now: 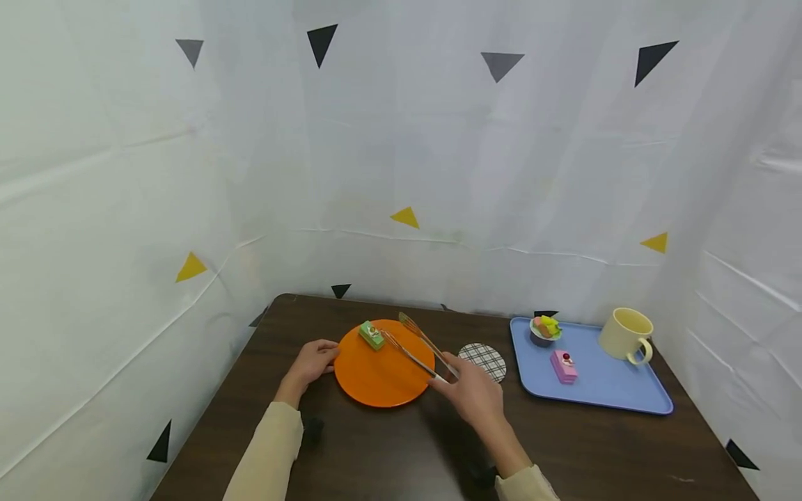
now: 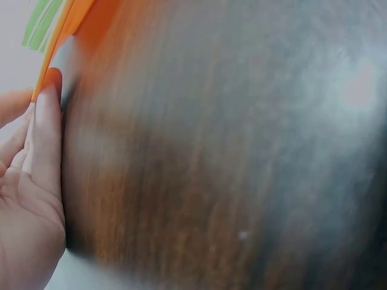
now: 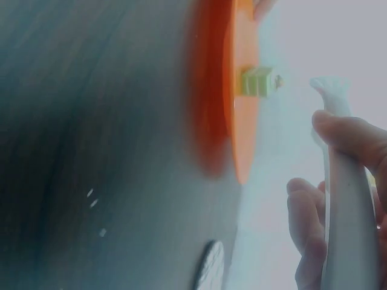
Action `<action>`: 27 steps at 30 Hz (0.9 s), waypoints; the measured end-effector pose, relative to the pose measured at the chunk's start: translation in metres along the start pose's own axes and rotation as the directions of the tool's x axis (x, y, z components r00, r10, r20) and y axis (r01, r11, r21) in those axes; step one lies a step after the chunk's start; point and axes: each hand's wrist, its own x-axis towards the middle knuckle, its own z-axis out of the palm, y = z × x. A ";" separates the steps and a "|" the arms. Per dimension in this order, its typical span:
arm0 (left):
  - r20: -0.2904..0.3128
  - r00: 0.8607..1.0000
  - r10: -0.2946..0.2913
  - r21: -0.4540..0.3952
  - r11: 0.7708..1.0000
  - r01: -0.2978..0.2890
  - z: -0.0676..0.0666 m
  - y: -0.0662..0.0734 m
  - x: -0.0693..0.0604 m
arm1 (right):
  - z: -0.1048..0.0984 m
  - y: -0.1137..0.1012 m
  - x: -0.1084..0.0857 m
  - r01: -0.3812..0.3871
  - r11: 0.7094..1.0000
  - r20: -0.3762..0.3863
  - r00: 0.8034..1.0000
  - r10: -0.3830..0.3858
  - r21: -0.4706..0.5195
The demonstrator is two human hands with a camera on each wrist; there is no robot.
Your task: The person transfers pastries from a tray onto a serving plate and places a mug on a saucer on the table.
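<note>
My left hand [image 1: 311,364] pinches the left rim of a round orange plate [image 1: 388,379]; the left wrist view has its edge between thumb and fingers. Toward the plate's far left sits a small green toy cake [image 1: 372,335] with a decorated top. In my right hand [image 1: 473,393] I grip a pair of tongs [image 1: 410,355] over the plate's right side. Their arms are spread apart, and one tip comes close to the cake in the head view. Seen from the right wrist, the tongs [image 3: 347,205] stand apart from the green cake [image 3: 260,82].
A checked round coaster [image 1: 484,360] lies right of the plate. Further right, a blue tray [image 1: 601,390] bears a toy cupcake [image 1: 544,331], a pink toy cake [image 1: 564,367] and a yellow mug [image 1: 626,334]. White sheeting [image 1: 438,160] surrounds the dark wooden table [image 1: 388,452].
</note>
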 end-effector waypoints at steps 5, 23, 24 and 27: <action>0.013 1.000 -0.003 0.013 1.000 0.003 -0.002 -0.001 -0.001 | -0.004 0.011 -0.007 -0.058 0.998 -0.005 0.998 0.058 0.004; -0.008 1.000 -0.017 -0.024 1.000 0.017 0.002 0.004 -0.002 | -0.027 0.063 -0.042 -0.212 0.975 -0.014 0.977 0.213 0.069; -0.014 1.000 -0.022 -0.028 0.999 0.021 0.002 0.004 -0.001 | -0.029 0.067 -0.044 -0.224 0.972 -0.011 0.974 0.225 0.074; -0.034 0.999 -0.039 -0.032 0.999 0.038 0.003 0.005 -0.001 | -0.032 0.078 -0.049 -0.253 0.964 -0.012 0.967 0.255 0.083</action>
